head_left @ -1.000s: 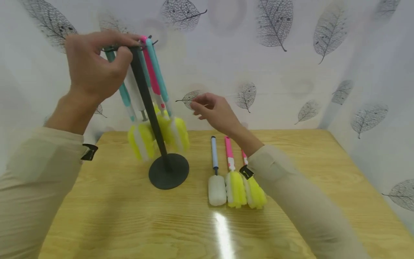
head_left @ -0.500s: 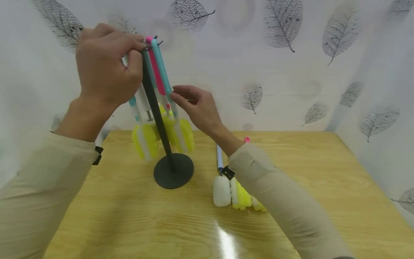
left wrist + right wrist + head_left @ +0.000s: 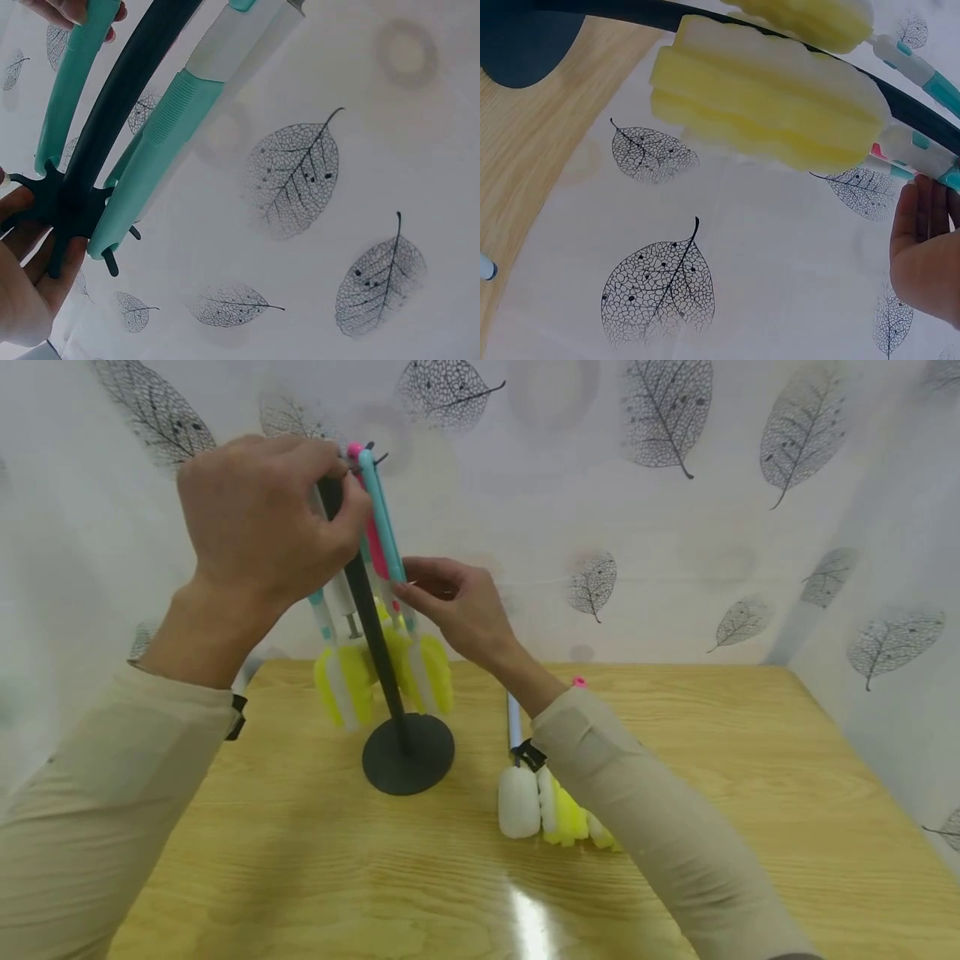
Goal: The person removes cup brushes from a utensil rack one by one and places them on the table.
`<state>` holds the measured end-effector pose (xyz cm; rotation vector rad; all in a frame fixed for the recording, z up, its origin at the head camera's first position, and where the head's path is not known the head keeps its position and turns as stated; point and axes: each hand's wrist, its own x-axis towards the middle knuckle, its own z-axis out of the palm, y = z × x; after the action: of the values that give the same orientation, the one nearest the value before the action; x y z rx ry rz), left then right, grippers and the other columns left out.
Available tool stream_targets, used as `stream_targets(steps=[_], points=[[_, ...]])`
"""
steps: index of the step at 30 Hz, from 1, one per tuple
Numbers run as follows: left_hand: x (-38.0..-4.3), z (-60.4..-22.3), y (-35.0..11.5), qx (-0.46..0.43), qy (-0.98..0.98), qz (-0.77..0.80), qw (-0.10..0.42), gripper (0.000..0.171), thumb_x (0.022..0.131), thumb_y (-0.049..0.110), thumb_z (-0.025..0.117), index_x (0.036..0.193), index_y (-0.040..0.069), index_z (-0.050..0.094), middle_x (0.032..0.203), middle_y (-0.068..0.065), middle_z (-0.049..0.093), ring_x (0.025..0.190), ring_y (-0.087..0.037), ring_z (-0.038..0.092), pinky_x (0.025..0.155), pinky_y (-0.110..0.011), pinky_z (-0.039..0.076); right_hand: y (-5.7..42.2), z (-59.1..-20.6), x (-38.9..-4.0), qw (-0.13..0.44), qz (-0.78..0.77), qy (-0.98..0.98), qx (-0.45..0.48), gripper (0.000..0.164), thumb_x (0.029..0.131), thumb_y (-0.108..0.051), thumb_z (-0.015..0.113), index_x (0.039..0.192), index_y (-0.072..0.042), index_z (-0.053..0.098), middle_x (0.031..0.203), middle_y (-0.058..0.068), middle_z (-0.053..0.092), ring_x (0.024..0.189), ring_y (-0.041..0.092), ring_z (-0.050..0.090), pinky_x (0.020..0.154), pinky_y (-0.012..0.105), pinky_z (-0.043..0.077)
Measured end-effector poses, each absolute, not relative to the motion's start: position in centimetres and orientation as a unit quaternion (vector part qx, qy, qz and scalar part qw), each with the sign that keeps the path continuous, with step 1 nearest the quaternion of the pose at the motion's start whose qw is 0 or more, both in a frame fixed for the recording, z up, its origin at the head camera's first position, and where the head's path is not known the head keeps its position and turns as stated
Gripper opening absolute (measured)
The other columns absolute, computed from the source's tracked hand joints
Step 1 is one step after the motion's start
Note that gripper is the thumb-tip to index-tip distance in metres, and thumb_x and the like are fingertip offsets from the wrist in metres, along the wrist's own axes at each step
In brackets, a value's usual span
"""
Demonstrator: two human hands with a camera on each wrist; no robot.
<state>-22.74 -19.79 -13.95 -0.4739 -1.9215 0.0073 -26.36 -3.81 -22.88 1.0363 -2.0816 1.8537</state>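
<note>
In the head view my left hand (image 3: 262,527) holds the hooked top of a black rack (image 3: 386,672), and it hides part of that top. Sponge brushes with yellow-and-white heads hang from the hooks. Low on its teal handle, a hanging sponge brush (image 3: 384,522) is pinched between the thumb and fingers of my right hand (image 3: 468,610). Behind it is a brush with a pink handle (image 3: 376,547). The left wrist view shows left fingers around the rack's hooks (image 3: 67,202). A yellow sponge head (image 3: 772,97) fills the upper right wrist view.
On the wooden table (image 3: 675,752), right of the round rack base (image 3: 408,756), lie a white-headed brush (image 3: 519,802) and yellow sponge brushes (image 3: 566,814), partly covered by my right sleeve. A leaf-patterned cloth (image 3: 510,502) hangs behind the table.
My right hand has moved left from beside the rack and now pinches the teal handle. My left hand has shifted a little right at the rack's top. The view has shifted slightly.
</note>
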Motion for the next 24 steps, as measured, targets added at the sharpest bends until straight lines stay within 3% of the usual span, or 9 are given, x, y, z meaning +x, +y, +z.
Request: stream_targets(steps=[12,15,24], points=[[-23.0,-13.9,-19.3,-0.207,-0.801,0.01,0.562,0.053,0.088,0.041,0.039,0.072,-0.003,0.065,0.061,-0.014,0.061,0.043,-0.027,0.048,0.041,-0.03,0.023,-2.7,-21.5,-25.5,0.123,0.619,-0.698,0.339,0.029,0.081,-0.007,0.061,0.107,0.005,0.058,0.095,0.011,0.062,0.086,0.016,0.058,0.078,0.025,0.045],[-23.1,-14.0,-19.1,-0.187,-0.8,0.014,0.57,0.055,0.088,0.044,0.04,0.067,-0.002,0.063,0.056,-0.013,0.058,0.041,-0.026,0.044,0.041,-0.03,0.02,-1.9,-21.2,-25.4,0.137,0.622,-0.691,0.342,0.028,0.081,-0.006,0.061,0.107,0.005,0.058,0.095,0.013,0.062,0.085,0.018,0.059,0.078,0.026,0.045],[-23.6,-14.3,-18.6,-0.157,-0.791,-0.011,0.591,0.05,0.09,0.037,0.037,0.069,0.001,0.064,0.056,-0.012,0.059,0.042,-0.028,0.046,0.043,-0.031,0.017,1.6,-20.9,-25.7,0.156,0.629,-0.7,0.301,0.029,0.08,-0.008,0.062,0.107,0.004,0.059,0.095,0.012,0.063,0.087,0.019,0.06,0.078,0.027,0.045]])
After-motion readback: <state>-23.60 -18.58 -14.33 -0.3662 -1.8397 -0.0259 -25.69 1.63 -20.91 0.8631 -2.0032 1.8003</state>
